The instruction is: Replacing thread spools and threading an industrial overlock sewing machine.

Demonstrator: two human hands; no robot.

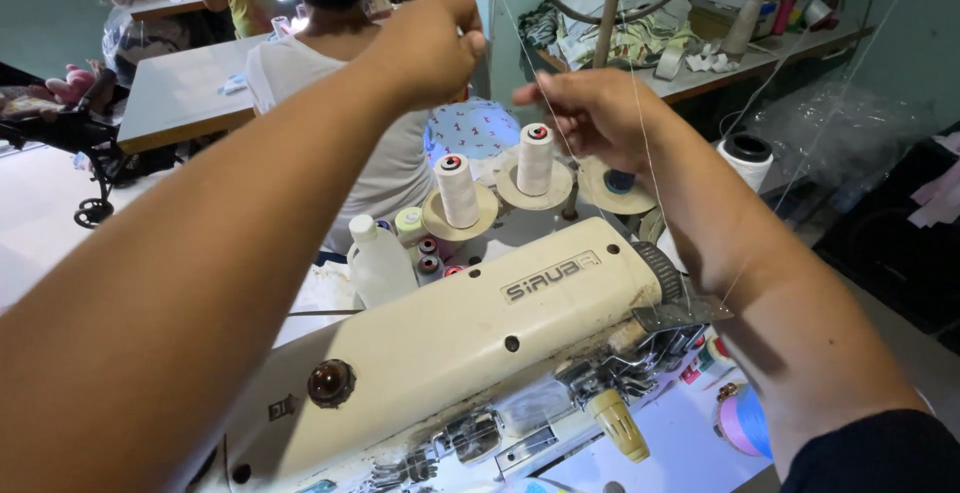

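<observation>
Left hand [428, 48] and right hand [590, 113] each pinch a thin white thread [648, 168] — above the sewing machine [470, 338], with thread spools [457, 191] at 12 o'clock.

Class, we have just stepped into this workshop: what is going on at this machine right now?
A person at a cream sewing machine has both hands raised above it. The left hand and the right hand each pinch a thin white thread that runs up toward the stand. Below the hands, two white thread cones stand upright on their holders behind the machine, beside a small white bottle. Another person in a white top sits at the next table, back turned.
</observation>
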